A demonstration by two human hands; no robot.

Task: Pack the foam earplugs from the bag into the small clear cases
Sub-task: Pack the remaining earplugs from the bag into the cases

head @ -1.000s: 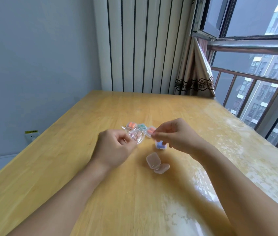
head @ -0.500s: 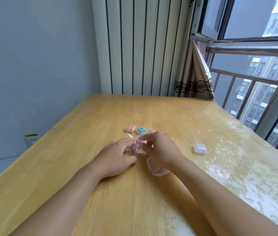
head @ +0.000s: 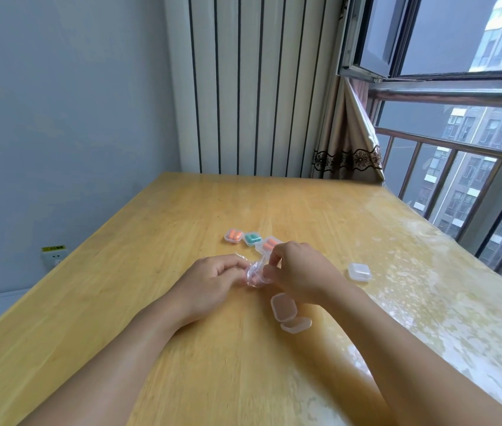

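A crumpled clear plastic bag (head: pixel 254 273) sits between my two hands just above the table. My left hand (head: pixel 209 279) grips its left side with curled fingers. My right hand (head: pixel 297 272) pinches its top right edge. No earplugs show inside the bag. An open empty clear case (head: pixel 288 313) lies below my right wrist, lid hinged back. Behind the hands stand three filled cases: orange (head: pixel 233 235), teal (head: pixel 252 238) and orange (head: pixel 268 244). A shut clear case (head: pixel 359 272) lies to the right.
The wooden table (head: pixel 182 348) has a glossy, mottled right part by the window railing (head: pixel 459 149). A wall with a socket (head: pixel 54 255) lies to the left, and a striped panel and a curtain stand behind.
My right hand came down from the blue-filled case to the bag. Both hands lowered toward the table and now hold the bag between them. A shut case has come into view on the right.
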